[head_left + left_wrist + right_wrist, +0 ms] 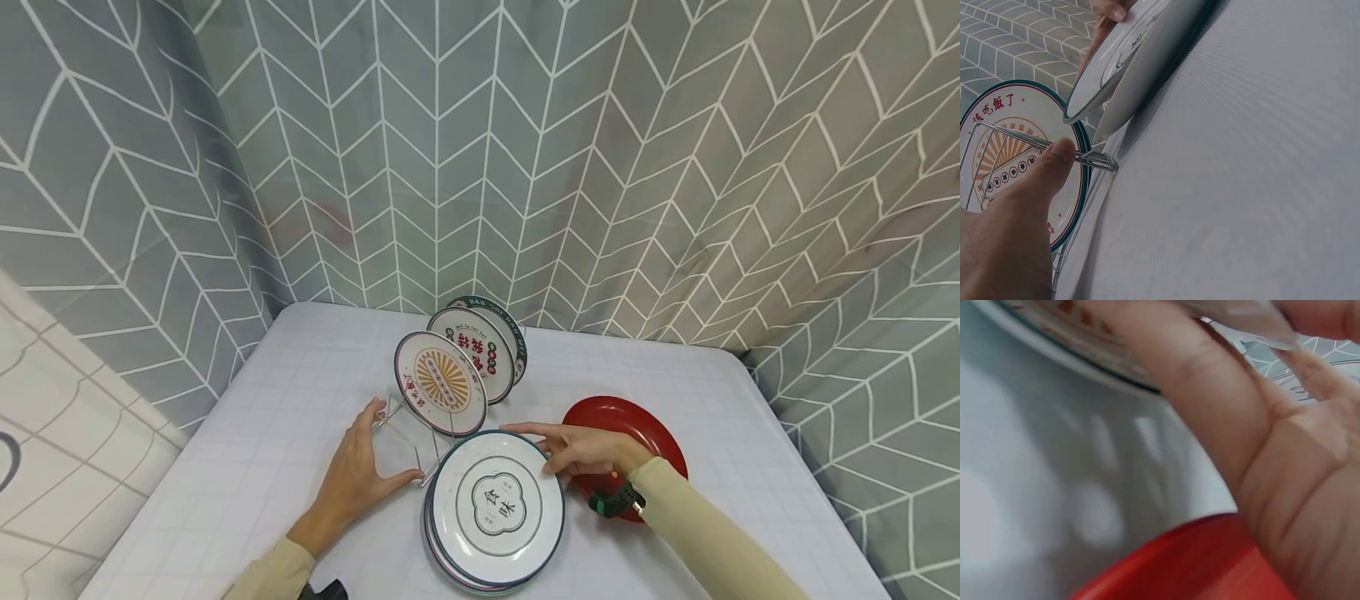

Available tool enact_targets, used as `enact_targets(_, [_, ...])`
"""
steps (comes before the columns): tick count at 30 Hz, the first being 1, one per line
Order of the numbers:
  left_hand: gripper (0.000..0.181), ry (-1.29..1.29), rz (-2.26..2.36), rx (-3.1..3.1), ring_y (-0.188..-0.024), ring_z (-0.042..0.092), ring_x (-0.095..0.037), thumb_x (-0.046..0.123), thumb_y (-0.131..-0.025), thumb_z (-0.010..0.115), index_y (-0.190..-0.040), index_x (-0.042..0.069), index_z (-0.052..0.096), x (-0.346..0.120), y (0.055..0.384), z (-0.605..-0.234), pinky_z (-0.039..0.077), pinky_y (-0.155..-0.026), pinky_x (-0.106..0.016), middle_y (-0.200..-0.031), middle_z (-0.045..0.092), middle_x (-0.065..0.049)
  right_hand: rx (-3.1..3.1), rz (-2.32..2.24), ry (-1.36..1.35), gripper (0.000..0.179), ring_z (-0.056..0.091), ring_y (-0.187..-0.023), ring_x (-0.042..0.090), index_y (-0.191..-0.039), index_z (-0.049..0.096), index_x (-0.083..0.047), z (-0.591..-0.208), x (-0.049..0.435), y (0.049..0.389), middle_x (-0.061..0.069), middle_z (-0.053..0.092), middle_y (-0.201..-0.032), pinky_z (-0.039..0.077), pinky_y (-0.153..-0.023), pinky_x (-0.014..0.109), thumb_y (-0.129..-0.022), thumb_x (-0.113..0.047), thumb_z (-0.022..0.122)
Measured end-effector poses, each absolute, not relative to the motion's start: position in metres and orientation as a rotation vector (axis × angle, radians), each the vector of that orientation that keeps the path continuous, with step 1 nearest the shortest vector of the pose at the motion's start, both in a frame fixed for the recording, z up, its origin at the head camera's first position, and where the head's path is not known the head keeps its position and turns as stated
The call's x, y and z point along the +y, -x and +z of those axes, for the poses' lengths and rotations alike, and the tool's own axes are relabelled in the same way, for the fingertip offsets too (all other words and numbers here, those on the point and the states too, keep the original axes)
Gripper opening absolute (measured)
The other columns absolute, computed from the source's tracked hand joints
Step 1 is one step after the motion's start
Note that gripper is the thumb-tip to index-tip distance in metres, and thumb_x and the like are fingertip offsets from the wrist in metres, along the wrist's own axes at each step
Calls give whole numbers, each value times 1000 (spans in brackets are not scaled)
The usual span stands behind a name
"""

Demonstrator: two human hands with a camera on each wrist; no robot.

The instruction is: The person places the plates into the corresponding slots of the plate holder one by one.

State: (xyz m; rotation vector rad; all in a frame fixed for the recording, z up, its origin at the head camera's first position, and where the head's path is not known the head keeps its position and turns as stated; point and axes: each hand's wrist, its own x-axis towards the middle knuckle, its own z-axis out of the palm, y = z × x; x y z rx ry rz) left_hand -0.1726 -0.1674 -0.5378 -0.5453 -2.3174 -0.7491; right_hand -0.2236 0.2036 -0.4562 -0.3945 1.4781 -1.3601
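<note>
My left hand (352, 475) holds a wire plate rack (1094, 159), with the thumb pressed on the front wires. Upright in the rack, leaning back, stands a plate with an orange sunburst (441, 383). Behind it are a white plate with red characters (491, 350) and a green-rimmed plate (517, 333). My right hand (588, 450) pinches the right rim of a white plate with a flower-shaped outline (468, 533), thumb on top and fingers underneath. In the left wrist view that plate is tilted, its edge raised off the plate beneath (1147, 87).
A round red dish (652, 433) lies on the table right of the stack, partly under my right forearm. The white-clothed table (247, 467) ends at a patterned curtain (465, 167) behind and at the sides. Something small and black (326, 591) shows by the left sleeve.
</note>
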Motion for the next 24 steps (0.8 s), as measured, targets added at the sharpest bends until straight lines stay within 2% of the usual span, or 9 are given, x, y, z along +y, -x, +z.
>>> enact_targets(6, [130,548,-756,-2308,-126,52,-36,62,-57,86,-151,-3,25,-168,173,-538,10,-118,-7,-143,47,-22,1442,-1400,477,86,64,-108,27,-156,20,-34,-464,214,215,12,38,-152,61,-79,34,-89,4,60])
enact_targets(12, [130,549,-762,-2301,-126,52,-36,63,-58,86,-152,-2,23,-168,173,-538,9,-117,-6,-141,48,-23,1396,-1492,506,80,62,-117,27,-156,23,-30,-466,225,207,12,42,-150,58,-88,39,-93,4,58])
enact_targets(20, [127,557,-764,-2300,-125,51,-35,67,-61,81,-151,-3,24,-168,173,-538,19,-118,-12,-142,47,-21,1351,-1625,533,82,36,-141,16,-157,19,-26,-471,235,195,6,24,-161,47,-106,37,-91,9,54])
enact_targets(24, [127,543,-775,-2329,-127,50,-34,66,-61,82,-152,-2,23,-168,172,-537,23,-119,-16,-143,47,-22,1279,-1693,566,85,35,-143,19,-158,14,-26,-476,240,191,3,20,-163,47,-105,40,-91,13,49])
